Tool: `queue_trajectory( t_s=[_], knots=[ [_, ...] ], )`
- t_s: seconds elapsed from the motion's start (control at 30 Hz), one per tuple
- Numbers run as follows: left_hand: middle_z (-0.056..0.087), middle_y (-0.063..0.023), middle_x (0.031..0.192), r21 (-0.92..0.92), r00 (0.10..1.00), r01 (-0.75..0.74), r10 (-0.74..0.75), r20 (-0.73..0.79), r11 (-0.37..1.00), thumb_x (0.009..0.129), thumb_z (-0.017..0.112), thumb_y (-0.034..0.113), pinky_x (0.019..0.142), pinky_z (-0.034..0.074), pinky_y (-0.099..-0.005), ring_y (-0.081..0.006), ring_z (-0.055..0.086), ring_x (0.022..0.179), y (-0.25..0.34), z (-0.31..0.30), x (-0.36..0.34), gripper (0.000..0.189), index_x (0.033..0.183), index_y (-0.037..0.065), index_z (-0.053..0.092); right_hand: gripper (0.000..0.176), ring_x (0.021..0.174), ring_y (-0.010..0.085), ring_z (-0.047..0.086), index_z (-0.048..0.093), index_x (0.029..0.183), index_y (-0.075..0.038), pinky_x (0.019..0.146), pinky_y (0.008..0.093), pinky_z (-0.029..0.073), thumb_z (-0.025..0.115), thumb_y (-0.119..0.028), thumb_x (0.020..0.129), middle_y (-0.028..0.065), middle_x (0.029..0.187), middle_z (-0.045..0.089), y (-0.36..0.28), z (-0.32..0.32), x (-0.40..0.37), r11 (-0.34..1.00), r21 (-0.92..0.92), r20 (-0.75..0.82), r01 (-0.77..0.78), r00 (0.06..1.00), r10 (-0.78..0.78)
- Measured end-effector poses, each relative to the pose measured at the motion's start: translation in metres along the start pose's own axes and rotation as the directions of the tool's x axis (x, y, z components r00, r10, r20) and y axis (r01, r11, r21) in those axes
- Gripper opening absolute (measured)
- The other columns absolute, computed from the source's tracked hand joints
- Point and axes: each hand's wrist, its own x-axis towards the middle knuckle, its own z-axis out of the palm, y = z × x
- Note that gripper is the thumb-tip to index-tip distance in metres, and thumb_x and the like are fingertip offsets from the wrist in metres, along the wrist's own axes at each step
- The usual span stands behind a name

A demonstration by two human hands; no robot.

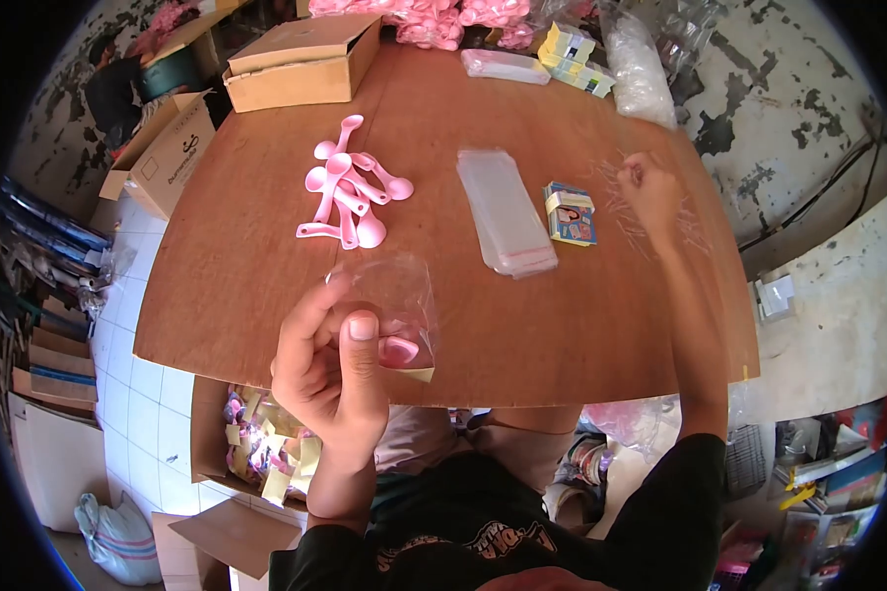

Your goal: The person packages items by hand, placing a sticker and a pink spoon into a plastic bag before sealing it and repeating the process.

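My left hand (330, 360) is closed on a clear plastic bag (399, 286), held up over the table's front edge. Inside the bag, near its bottom, are a pink spoon (398, 350) and the pale edge of a card. At the right of the table my right hand (650, 192) is closed, fingers curled, over scattered thin clear strips (695, 231); what it grips is too small to tell. Several pink measuring spoons (340, 187) lie in a loose pile beyond my left hand. A stack of clear bags (506, 212) lies mid-table, beside a banded stack of printed cards (571, 214).
A cardboard box (306, 64) stands at the table's back left. Pink bagged goods (429, 20), yellow card bundles (574, 59) and a plastic roll (641, 69) line the back. Below the front edge sits a box of packed pieces (266, 443). Another person (118, 94) is at far left.
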Motion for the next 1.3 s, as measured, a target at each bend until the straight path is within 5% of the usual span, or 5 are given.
queue_trajectory(
  t_s=[0.2, 0.53, 0.77, 1.13, 1.3],
  knots=[
    [0.064, -0.0082, 0.077, -0.012, 0.999, 0.036, -0.036, 0.028, 0.999, 0.091, 0.058, 0.003, 0.062, 0.048, -0.0213, -0.0106, 0.061, 0.065, -0.006, 0.003, 0.002, 0.023, 0.112, -0.005, 0.056, 0.018, 0.072, 0.0282, 0.066, 0.068, 0.09, -0.004, 0.065, 0.0366, 0.051, 0.057, 0.001, 0.077, 0.0146, 0.082, 0.068, 0.039, 0.034, -0.015, 0.975, 0.217, 0.513, 0.041, 0.845, -0.149],
    [0.067, -0.0113, 0.081, -0.119, 0.939, 0.326, -0.306, 0.154, 0.938, 0.088, 0.061, 0.0, 0.063, 0.053, -0.0233, -0.0124, 0.065, 0.069, -0.011, 0.018, 0.011, 0.011, 0.098, -0.005, 0.059, 0.03, 0.087, 0.016, 0.066, 0.069, 0.101, -0.006, 0.076, 0.0268, 0.05, 0.053, 0.004, 0.078, 0.0097, 0.094, 0.07, 0.0, -0.036, 0.025, 0.913, 0.26, 0.215, -0.314, 0.941, 0.263],
    [0.063, -0.0083, 0.088, -0.2, 0.929, 0.346, -0.304, 0.212, 0.917, 0.088, 0.061, 0.0, 0.067, 0.056, -0.0248, -0.0106, 0.062, 0.08, -0.022, 0.037, 0.016, 0.01, 0.096, -0.005, 0.06, 0.032, 0.099, 0.0141, 0.061, 0.063, 0.114, -0.004, 0.087, 0.0295, 0.047, 0.068, -0.016, 0.084, 0.0053, 0.108, 0.066, -0.111, -0.095, 0.007, 0.534, 0.738, 0.598, -0.412, 0.766, -0.235],
    [0.052, -0.0084, 0.119, -0.157, 0.97, 0.123, -0.086, 0.229, 0.98, 0.072, 0.079, 0.014, 0.095, 0.041, -0.0382, -0.0196, 0.05, 0.111, -0.04, 0.02, 0.023, 0.064, 0.127, 0.005, 0.047, 0.011, 0.082, 0.0168, 0.062, 0.067, 0.09, 0.003, 0.072, 0.0279, 0.048, 0.064, -0.007, 0.085, 0.0104, 0.089, 0.065, -0.207, -0.102, -0.005, 0.553, 0.819, 0.091, 0.154, 0.916, -0.39],
    [0.061, -0.0137, 0.113, 0.185, 0.857, 0.087, -0.168, 0.487, 0.979, 0.073, 0.077, 0.008, 0.084, 0.048, -0.0354, -0.0233, 0.06, 0.103, -0.045, 0.017, 0.022, 0.056, 0.123, 0.003, 0.051, 0.01, 0.078, 0.0164, 0.064, 0.067, 0.088, 0.002, 0.07, 0.0277, 0.049, 0.064, -0.006, 0.083, 0.0103, 0.086, 0.067, -0.205, -0.095, -0.01, 0.525, 0.851, 0.188, 0.016, 0.924, -0.333]
  ],
)
